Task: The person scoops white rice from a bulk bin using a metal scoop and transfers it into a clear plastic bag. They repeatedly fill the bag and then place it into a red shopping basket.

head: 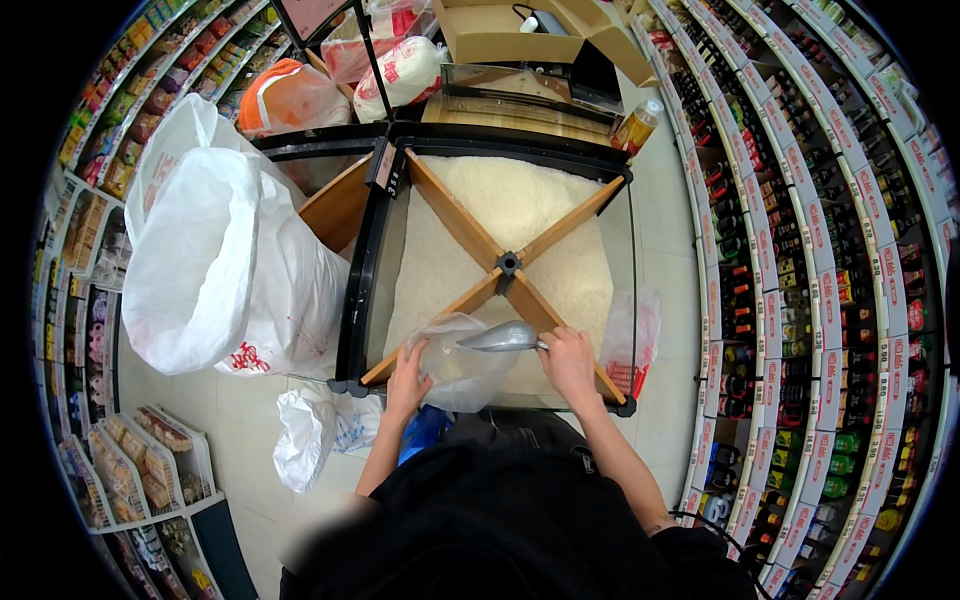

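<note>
My left hand (409, 381) grips the left edge of a clear plastic bag (466, 375) that hangs over the near side of a rice bin. In my right hand (568, 361) is the handle of a metal scoop (504, 337); its bowl points left, over the bag's mouth. Whether the scoop holds rice, I cannot tell. White rice (491, 202) fills the bin, and crossed wooden dividers (453, 212) part it, meeting at a black hub (508, 262). The bag hides part of the near compartment.
A tall white woven sack (292, 300) stands left of the bin. Beyond the bin are a cardboard box (510, 41), an orange bag (281, 97) and a bottle (637, 127). Stocked shelves (817, 300) line the right. A white bag (304, 439) lies low at the left.
</note>
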`<state>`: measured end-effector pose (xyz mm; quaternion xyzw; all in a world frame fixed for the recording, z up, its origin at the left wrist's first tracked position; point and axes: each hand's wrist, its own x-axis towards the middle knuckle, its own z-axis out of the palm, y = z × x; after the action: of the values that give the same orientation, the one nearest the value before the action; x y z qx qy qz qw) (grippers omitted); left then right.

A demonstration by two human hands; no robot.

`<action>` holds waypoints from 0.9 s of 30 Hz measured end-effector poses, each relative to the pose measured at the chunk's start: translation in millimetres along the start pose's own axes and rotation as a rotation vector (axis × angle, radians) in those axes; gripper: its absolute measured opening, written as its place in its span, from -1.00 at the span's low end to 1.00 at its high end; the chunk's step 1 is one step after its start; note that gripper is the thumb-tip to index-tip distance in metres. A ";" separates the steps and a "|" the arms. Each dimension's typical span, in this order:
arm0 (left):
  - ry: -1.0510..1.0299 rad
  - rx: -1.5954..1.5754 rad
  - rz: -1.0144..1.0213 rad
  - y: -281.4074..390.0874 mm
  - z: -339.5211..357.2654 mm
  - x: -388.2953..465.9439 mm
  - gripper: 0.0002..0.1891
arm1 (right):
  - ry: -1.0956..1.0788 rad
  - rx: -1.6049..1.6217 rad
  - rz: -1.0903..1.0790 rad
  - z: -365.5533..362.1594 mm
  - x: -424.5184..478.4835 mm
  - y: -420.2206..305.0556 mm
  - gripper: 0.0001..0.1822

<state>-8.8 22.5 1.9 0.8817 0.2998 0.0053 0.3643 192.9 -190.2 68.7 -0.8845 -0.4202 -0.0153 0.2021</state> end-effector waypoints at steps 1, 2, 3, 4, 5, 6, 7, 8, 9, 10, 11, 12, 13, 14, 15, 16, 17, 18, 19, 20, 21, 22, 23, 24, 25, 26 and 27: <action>0.026 -0.049 0.004 2.3 -0.7 -1.3 -0.26 | 0.004 0.030 0.057 -6.6 -2.0 4.1 -0.90; 0.053 -0.098 0.007 5.2 -2.1 -3.3 -0.26 | 0.008 0.060 0.114 -12.2 -4.9 7.7 -0.89; 0.079 -0.146 0.010 7.9 -3.3 -4.6 -0.26 | 0.012 0.089 0.172 -16.8 -8.5 11.3 -0.88; 0.175 -0.138 0.056 6.6 -1.0 -5.2 -0.25 | -0.053 0.080 0.253 -20.3 -12.1 14.7 -0.86; 0.273 -0.129 0.102 3.6 3.2 -6.4 -0.25 | -0.117 0.070 0.333 -23.0 -16.1 17.8 -0.84; 0.369 -0.118 0.148 0.1 7.6 -7.6 -0.25 | -0.182 0.061 0.414 -24.8 -20.2 20.6 -0.81; 0.411 -0.169 0.106 -4.2 12.8 -9.0 -0.25 | -0.242 0.040 0.436 -24.8 -24.1 23.8 -0.80; 0.453 -0.220 0.063 -9.3 18.7 -10.7 -0.24 | -0.303 0.019 0.456 -23.0 -28.0 27.4 -0.78; 0.489 -0.270 0.021 -13.6 23.9 -13.4 -0.23 | -0.366 -0.003 0.483 -20.7 -33.9 31.2 -0.76; 0.468 -0.302 -0.043 -16.0 26.8 -15.2 -0.30 | -0.413 -0.011 0.483 -14.5 -39.4 37.4 -0.75; 0.448 -0.333 -0.108 -18.9 29.0 -17.5 -0.36 | -0.461 -0.020 0.482 -3.9 -45.4 45.6 -0.74; 0.426 -0.361 -0.174 -22.8 30.9 -19.4 -0.42 | -0.510 -0.026 0.481 6.5 -50.0 52.9 -0.71; 0.351 -0.286 -0.204 -32.9 33.4 -21.1 -0.52 | -0.529 -0.019 0.476 15.2 -53.1 58.0 -0.70; 0.276 -0.212 -0.235 -45.4 35.6 -21.8 -0.61 | -0.548 -0.011 0.470 23.9 -56.0 63.1 -0.68; 0.200 -0.137 -0.262 -48.0 34.1 -20.9 -0.68 | -0.565 -0.004 0.465 29.8 -56.6 66.1 -0.67; 0.224 -0.193 -0.271 -49.2 34.7 -21.0 -0.73 | -0.591 -0.004 0.484 35.7 -56.7 69.3 -0.64; 0.249 -0.248 -0.281 -50.2 35.6 -21.7 -0.76 | -0.617 -0.004 0.503 41.7 -56.2 72.7 -0.62; 0.274 -0.301 -0.292 -48.4 33.7 -22.1 -0.77 | -0.645 -0.001 0.520 48.0 -54.1 75.0 -0.59; 0.262 -0.324 -0.315 -40.2 26.8 -21.8 -0.78 | -0.676 -0.012 0.556 53.2 -52.2 77.3 -0.59; 0.250 -0.348 -0.339 -31.9 18.9 -20.9 -0.78 | -0.707 -0.023 0.591 58.7 -49.3 79.9 -0.59; 0.242 -0.372 -0.360 -26.9 13.0 -19.8 -0.79 | -0.735 -0.036 0.623 64.9 -47.0 82.7 -0.58; 0.280 -0.353 -0.294 -30.5 14.6 -20.1 -0.78 | -0.758 -0.036 0.638 72.4 -46.2 84.0 -0.58; 0.317 -0.334 -0.229 -36.4 18.7 -20.7 -0.77 | -0.782 -0.037 0.653 80.6 -44.7 84.4 -0.58; 0.353 -0.312 -0.166 -40.9 19.9 -21.3 -0.76 | -0.808 -0.036 0.667 92.0 -44.0 85.3 -0.58; 0.342 -0.330 -0.133 -37.9 18.9 -20.3 -0.74 | -0.816 -0.015 0.697 105.5 -44.9 91.2 -0.58; 0.331 -0.348 -0.100 -34.2 19.0 -19.6 -0.73 | -0.824 0.005 0.728 119.3 -44.9 96.7 -0.58; 0.326 -0.360 -0.070 -31.1 15.9 -19.0 -0.71 | -0.832 0.031 0.751 129.4 -40.4 96.7 -0.59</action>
<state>-37.0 19.5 -25.9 0.7792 0.3791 0.1884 0.4622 220.8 -226.7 -91.4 -0.9018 -0.1210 0.4141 0.0236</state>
